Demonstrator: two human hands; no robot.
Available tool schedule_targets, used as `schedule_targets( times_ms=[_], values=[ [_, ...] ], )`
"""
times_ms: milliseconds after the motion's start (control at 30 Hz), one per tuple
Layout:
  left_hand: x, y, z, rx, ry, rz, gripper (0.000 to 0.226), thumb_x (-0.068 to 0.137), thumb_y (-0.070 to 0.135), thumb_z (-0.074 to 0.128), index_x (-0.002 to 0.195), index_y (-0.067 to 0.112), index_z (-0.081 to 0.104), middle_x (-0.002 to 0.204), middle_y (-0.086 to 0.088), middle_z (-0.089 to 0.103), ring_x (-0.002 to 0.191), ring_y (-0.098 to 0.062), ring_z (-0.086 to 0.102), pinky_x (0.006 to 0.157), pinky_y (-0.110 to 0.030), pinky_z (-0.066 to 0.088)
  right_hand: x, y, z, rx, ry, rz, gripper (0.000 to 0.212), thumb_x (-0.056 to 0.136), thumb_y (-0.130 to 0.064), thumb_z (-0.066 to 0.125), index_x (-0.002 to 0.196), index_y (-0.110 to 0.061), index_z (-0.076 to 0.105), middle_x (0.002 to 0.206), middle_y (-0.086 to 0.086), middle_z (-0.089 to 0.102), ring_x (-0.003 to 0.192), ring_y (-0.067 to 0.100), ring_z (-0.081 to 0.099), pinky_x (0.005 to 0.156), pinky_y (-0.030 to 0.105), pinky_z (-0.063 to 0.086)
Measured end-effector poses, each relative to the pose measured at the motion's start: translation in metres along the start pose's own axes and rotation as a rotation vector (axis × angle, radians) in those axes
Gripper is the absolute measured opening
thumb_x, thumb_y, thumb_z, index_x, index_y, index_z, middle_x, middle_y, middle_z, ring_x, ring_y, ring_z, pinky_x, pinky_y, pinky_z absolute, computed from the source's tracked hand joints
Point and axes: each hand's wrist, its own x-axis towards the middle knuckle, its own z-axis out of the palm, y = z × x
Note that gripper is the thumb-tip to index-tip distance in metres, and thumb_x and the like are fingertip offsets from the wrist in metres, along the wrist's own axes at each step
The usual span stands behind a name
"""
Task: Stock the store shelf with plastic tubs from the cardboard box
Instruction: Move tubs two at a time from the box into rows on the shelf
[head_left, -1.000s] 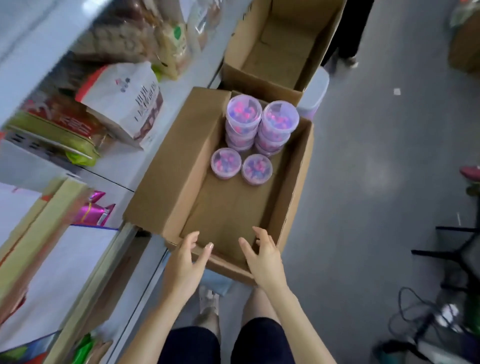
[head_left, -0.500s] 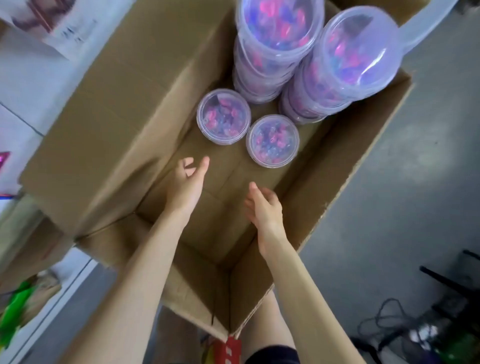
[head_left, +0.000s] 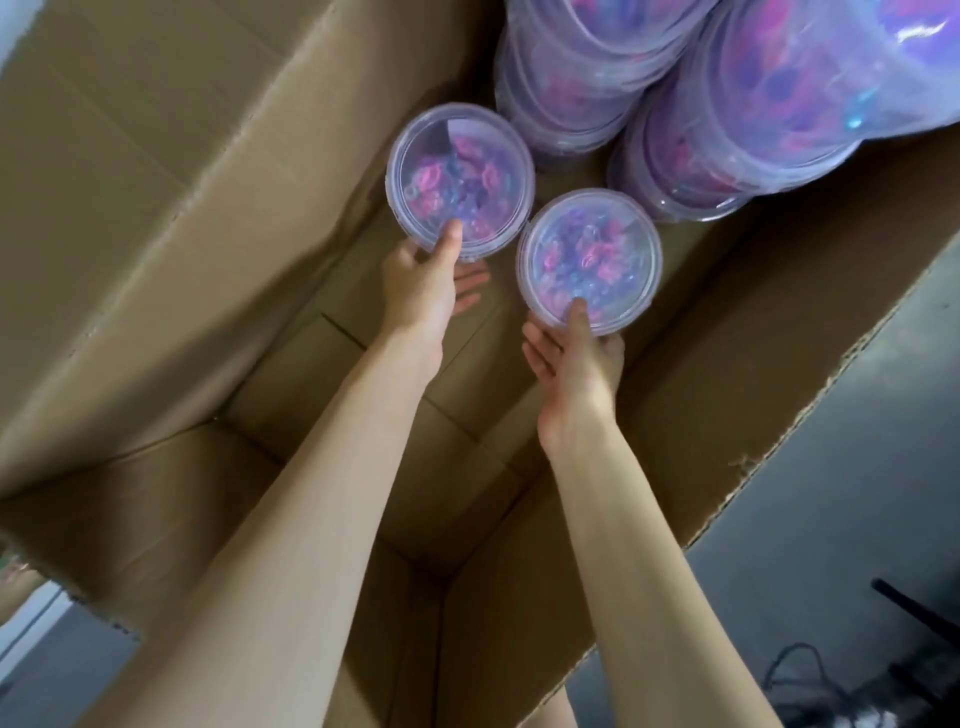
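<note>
A: Where are the tubs right now?

B: Down inside the cardboard box (head_left: 156, 182). The left hand (head_left: 421, 280) pinches the left tub (head_left: 460, 179) at its near rim, with the thumb flat on the lid and the fingers curled beneath. The right hand (head_left: 576, 358) holds the right tub (head_left: 589, 260) the same way, at the centre of the frame. The 2 tubs are just beside each other, rims almost touching (whether they are off the box bottom I cannot tell).

A: And the others?

B: 2 stacks (head_left: 571, 93) of the same tubs fill the upper right of the frame, at the far end of the box.

A: How will they handle?

B: Light, I judge. They are thin clear plastic, round and shallow, with small pink, purple and blue pieces loose inside. The lids look smooth and glossy, so a thumb alone could slide. The raised rim gives better purchase. The walls probably flex under a squeeze, and a lid might pop, so hold them rim-and-base and keep them level.

A: And the box itself?

B: Plain brown corrugated card, matte, with its flaps open and 1 ragged edge at the right. There is grey floor (head_left: 831, 519) at the lower right. The shelf is out of view.
</note>
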Motion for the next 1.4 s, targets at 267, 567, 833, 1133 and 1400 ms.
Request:
schedule_targets(
  times_ms=[267, 567, 833, 1133, 1400],
  values=[
    [-0.059, 0.003, -0.030, -0.081, 0.013, -0.014, 0.010, 0.094, 0.024, 0.054, 0.096, 0.017, 0.061, 0.082, -0.011, 0.073, 0.065, -0.013, 0.070, 0.055, -0.020, 0.054, -0.039, 0.003, -0.020, 0.010, 0.030, -0.055, 0.033, 0.094, -0.025, 0.052, 0.122, -0.007, 0.051, 0.074, 0.005, 0.060, 0.051, 0.010, 0.054, 0.065, 0.024, 0.053],
    [-0.203, 0.037, -0.131, -0.135, -0.040, 0.226, 0.019, 0.093, 0.020, 0.054, 0.106, 0.012, 0.065, 0.077, -0.015, 0.073, 0.063, -0.019, 0.069, 0.057, -0.022, 0.054, -0.200, 0.004, -0.047, -0.087, -0.064, -0.365, 0.030, 0.092, -0.024, 0.055, 0.120, -0.011, 0.055, 0.058, 0.001, 0.063, 0.055, 0.012, 0.056, 0.074, 0.030, 0.052],
    [-0.364, 0.082, -0.289, -0.136, -0.037, 0.502, 0.018, 0.090, 0.016, 0.055, 0.090, 0.003, 0.068, 0.066, -0.016, 0.071, 0.056, -0.023, 0.067, 0.052, -0.020, 0.052, -0.406, 0.040, -0.051, -0.066, -0.215, -0.541, 0.023, 0.092, -0.022, 0.055, 0.109, -0.007, 0.060, 0.062, 0.005, 0.059, 0.055, 0.013, 0.053, 0.061, 0.020, 0.047],
    [-0.534, 0.138, -0.454, -0.373, 0.137, 0.746, 0.025, 0.071, 0.025, 0.062, 0.085, 0.008, 0.073, 0.058, -0.021, 0.066, 0.046, -0.026, 0.063, 0.044, -0.022, 0.049, -0.610, 0.048, 0.005, -0.019, -0.605, -0.746, 0.006, 0.088, -0.015, 0.057, 0.090, -0.014, 0.063, 0.051, 0.001, 0.061, 0.041, 0.010, 0.053, 0.041, 0.014, 0.042],
    [-0.645, 0.184, -0.547, -0.603, 0.359, 0.985, 0.025, 0.070, 0.023, 0.060, 0.082, 0.005, 0.072, 0.059, -0.025, 0.065, 0.046, -0.027, 0.062, 0.043, -0.025, 0.048, -0.773, 0.050, 0.066, -0.064, -1.067, -0.777, 0.023, 0.073, -0.028, 0.062, 0.089, -0.014, 0.057, 0.056, 0.003, 0.063, 0.045, 0.012, 0.059, 0.043, 0.015, 0.044]
  ],
)
